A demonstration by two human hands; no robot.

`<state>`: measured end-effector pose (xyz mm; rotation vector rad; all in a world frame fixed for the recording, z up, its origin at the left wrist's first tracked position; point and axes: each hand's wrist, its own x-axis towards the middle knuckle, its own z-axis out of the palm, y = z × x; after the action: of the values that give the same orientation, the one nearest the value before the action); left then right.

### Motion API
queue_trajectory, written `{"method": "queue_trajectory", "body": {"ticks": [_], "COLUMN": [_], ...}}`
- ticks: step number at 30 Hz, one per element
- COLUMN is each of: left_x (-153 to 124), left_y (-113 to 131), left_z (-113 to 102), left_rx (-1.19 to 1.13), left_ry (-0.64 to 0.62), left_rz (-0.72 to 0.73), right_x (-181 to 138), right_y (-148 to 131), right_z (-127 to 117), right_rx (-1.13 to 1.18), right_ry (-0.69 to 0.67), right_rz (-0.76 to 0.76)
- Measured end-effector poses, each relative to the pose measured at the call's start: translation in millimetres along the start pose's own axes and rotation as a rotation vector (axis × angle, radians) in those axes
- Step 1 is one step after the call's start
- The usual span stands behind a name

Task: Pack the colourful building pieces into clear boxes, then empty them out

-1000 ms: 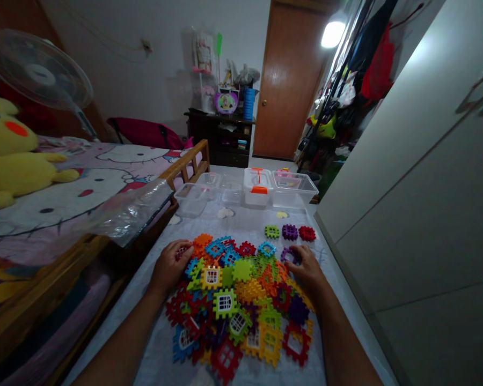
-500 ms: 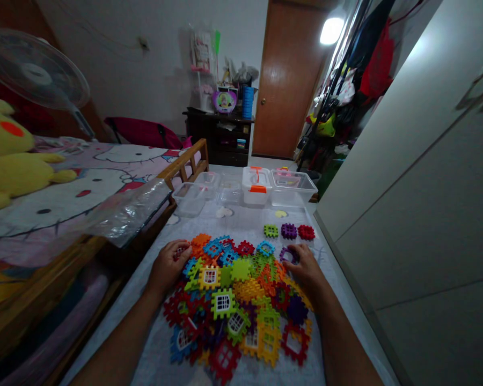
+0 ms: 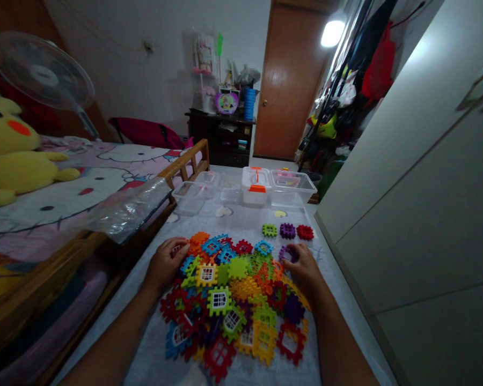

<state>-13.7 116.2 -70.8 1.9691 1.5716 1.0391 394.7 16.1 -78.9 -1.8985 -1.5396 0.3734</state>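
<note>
Both hands out front, palm down, well apart. Left hand [image 3: 163, 262] knuckles up, fingers curled forward and inward, thumb tucked at the side; left forearm [image 3: 116, 338] bare, enters from bottom left, angled up and right. Right hand [image 3: 306, 268] flatter, fingers bent toward the left, wrist straight; right forearm [image 3: 338, 348] bare, rises from bottom edge, leaning slightly left. Whether either hand grips can't be told

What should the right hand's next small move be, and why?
Probably close the fingers on the purple frame tile that the right hand touches at the far edge of the pile and lift it clear. It lies on top, nearly free, and a solid purple tile sits just beyond in a row with a green tile and a red tile.
</note>
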Motion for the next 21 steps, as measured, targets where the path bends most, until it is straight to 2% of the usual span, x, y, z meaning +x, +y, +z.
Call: {"method": "queue_trajectory", "body": {"ticks": [8, 21], "left_x": [1.0, 2.7], "left_y": [-9.9, -7.5], "left_z": [3.0, 2.1], "left_rx": [0.012, 0.032], "left_ry": [0.009, 0.004], "left_rz": [-0.013, -0.021], "right_x": [1.7, 2.8], "right_y": [-2.0, -0.7], "right_z": [-5.6, -5.8], "right_rx": [0.076, 0.082], "right_ry": [0.033, 0.074], "right_rz": [0.013, -0.053]}}
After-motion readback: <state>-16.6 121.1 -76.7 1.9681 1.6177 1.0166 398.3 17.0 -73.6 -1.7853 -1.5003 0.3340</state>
